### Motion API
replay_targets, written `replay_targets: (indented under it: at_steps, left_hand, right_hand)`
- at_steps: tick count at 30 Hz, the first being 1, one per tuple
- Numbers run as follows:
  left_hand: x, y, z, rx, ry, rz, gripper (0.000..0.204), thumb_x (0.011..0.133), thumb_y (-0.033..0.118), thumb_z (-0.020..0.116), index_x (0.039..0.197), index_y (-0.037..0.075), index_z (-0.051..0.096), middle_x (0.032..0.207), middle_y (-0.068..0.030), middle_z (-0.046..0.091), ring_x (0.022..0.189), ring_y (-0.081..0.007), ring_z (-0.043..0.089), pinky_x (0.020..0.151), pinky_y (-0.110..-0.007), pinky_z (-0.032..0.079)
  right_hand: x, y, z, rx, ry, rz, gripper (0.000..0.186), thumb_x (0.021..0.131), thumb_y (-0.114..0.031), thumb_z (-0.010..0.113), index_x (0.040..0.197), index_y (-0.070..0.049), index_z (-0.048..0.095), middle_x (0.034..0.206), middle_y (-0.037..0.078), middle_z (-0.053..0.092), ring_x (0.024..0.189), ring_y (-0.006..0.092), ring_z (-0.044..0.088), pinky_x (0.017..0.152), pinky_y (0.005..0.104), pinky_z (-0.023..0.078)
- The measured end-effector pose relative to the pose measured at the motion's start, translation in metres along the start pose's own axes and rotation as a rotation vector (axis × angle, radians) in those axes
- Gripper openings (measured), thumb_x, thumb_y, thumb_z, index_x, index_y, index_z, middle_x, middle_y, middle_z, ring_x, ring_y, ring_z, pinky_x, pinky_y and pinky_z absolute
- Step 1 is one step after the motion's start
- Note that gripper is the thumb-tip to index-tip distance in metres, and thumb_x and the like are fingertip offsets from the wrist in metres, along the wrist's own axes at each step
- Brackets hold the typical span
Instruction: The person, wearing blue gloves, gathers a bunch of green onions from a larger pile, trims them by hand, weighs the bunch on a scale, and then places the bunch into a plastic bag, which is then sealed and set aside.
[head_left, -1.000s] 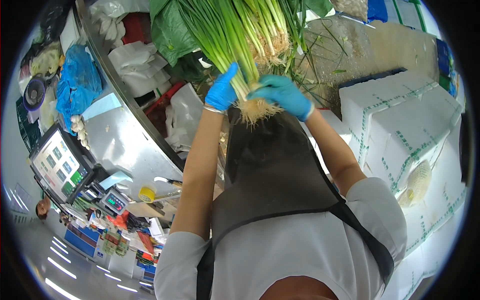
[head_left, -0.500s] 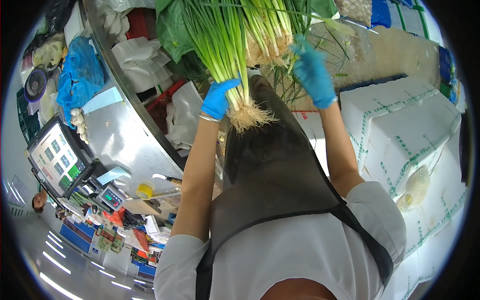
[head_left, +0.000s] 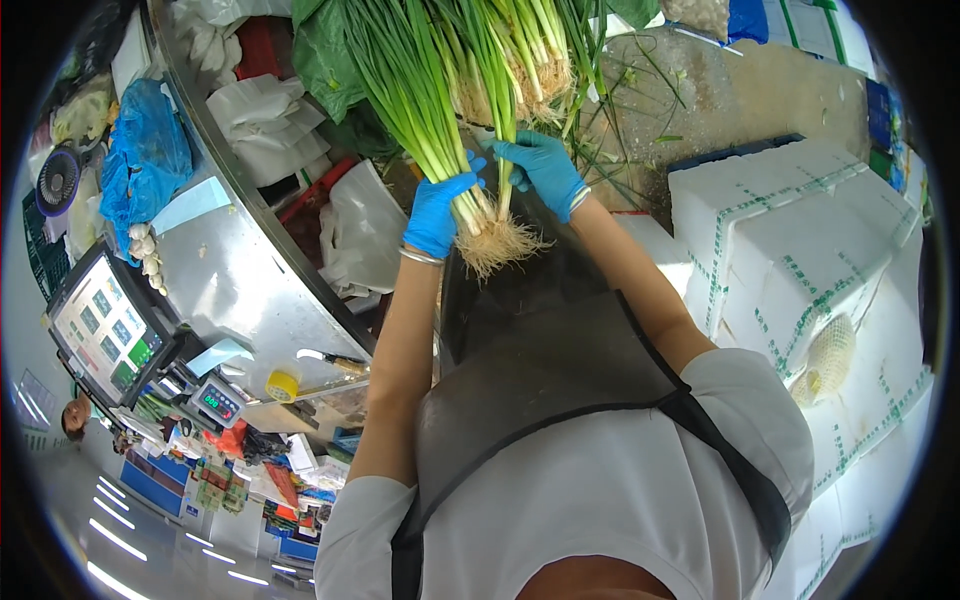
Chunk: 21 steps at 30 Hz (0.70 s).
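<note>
While white foam boxes (head_left: pixel 800 210) stack up on the right, a steel bench (head_left: pixel 240 260) runs along the left, and the person's dark apron (head_left: pixel 530 380) hangs between the two. Straight ahead of the body, beyond the apron's chest part, is the held bunch of spring onions (head_left: pixel 425 125). Its long axis slants: roots toward the body, green leaves running away and leftward to the top edge. Just beyond it and to the right, a second bunch (head_left: pixel 540 40) points its roots toward the body too.

Both gloved hands are at the held bunch's near end, one on each flank. The left hand (head_left: pixel 435 212) is wrapped round the lower stems from the left, close above the roots. The right hand (head_left: pixel 545 170), nearer the second bunch, comes in from the right, its fingers and thumb seemingly pinching a pale stalk (head_left: pixel 504 192) set slightly apart; whether it is a single one is hard to tell. Below, the fine tangled roots (head_left: pixel 497 248) hang free of both hands.
</note>
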<state>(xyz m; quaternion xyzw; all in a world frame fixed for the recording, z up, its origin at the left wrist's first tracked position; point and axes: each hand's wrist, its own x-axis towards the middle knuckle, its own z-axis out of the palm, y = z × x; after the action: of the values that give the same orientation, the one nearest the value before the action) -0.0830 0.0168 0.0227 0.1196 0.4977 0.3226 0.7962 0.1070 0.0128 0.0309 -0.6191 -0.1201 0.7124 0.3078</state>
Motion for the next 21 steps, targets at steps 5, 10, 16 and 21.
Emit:
replay_targets:
  at_steps: [5,10,16,21]
  left_hand:
    - [-0.004,-0.013,0.005,0.090,0.111,0.085,0.045,0.082,-0.003,0.064,0.126,-0.004,0.053,0.118,-0.0159,0.062,0.112,-0.0290,0.061,0.089,-0.039,0.053]
    - [-0.005,-0.012,0.001,0.004,0.093,-0.040,0.042,0.081,-0.003,0.066,0.122,-0.002,0.057,0.112,-0.0132,0.063,0.103,-0.0269,0.064,0.085,-0.037,0.055]
    - [-0.008,-0.011,-0.004,-0.116,0.005,-0.141,0.041,0.084,0.011,0.064,0.121,-0.004,0.054,0.102,-0.0137,0.064,0.090,-0.0248,0.064,0.081,-0.036,0.054]
    - [-0.009,-0.011,-0.006,-0.175,-0.013,-0.177,0.041,0.091,0.018,0.059,0.125,-0.003,0.051,0.107,-0.0148,0.061,0.093,-0.0254,0.062,0.081,-0.037,0.053]
  right_hand:
    - [-0.002,0.009,-0.003,-0.289,0.265,-0.130,0.027,0.088,-0.023,0.069,0.095,0.003,0.067,0.066,0.006,0.063,0.050,0.0103,0.058,0.044,0.0262,0.047]
    - [-0.026,-0.013,-0.001,0.383,-0.231,0.088,0.021,0.092,-0.016,0.064,0.106,-0.002,0.064,0.070,-0.003,0.053,0.050,0.0055,0.037,0.044,0.0210,0.030]
    - [-0.018,0.003,0.016,0.768,-0.562,0.016,0.030,0.095,-0.016,0.060,0.120,0.000,0.060,0.080,-0.002,0.056,0.057,0.0036,0.038,0.049,0.0173,0.032]
    - [-0.009,0.006,0.030,0.447,-0.079,0.028,0.022,0.091,-0.020,0.067,0.102,-0.001,0.066,0.076,-0.001,0.061,0.060,0.0040,0.050,0.053,0.0163,0.041]
